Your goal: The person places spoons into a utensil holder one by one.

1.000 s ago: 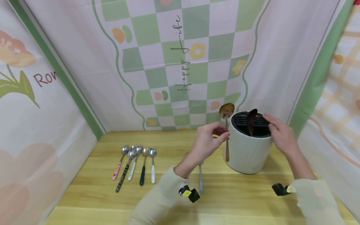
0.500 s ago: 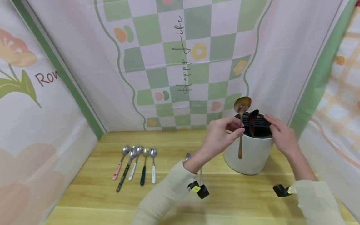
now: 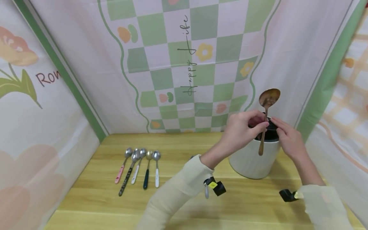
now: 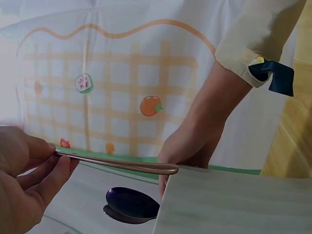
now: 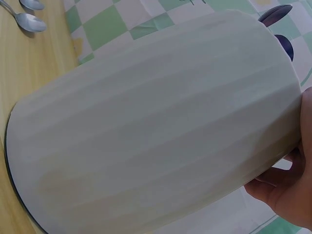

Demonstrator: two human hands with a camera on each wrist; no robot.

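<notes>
Bronze-toned spoon (image 3: pixel 269 98) is pinched bowl-up by the left hand (image 3: pixel 241 130) at the white holder (image 3: pixel 250 163), touched by the outstretched right hand (image 3: pixel 291 139), head view. Left wrist: the handle (image 4: pixel 126 165) is best lifted past the rim (image 4: pixel 170 190). Right wrist: firm bracing is advised.

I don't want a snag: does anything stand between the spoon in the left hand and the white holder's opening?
Nothing visible blocks it fully, but at least one dark spoon rises from the white holder, taking up some of the opening. The right hand touches the rim's right side, seemingly clear of the held spoon.
</notes>
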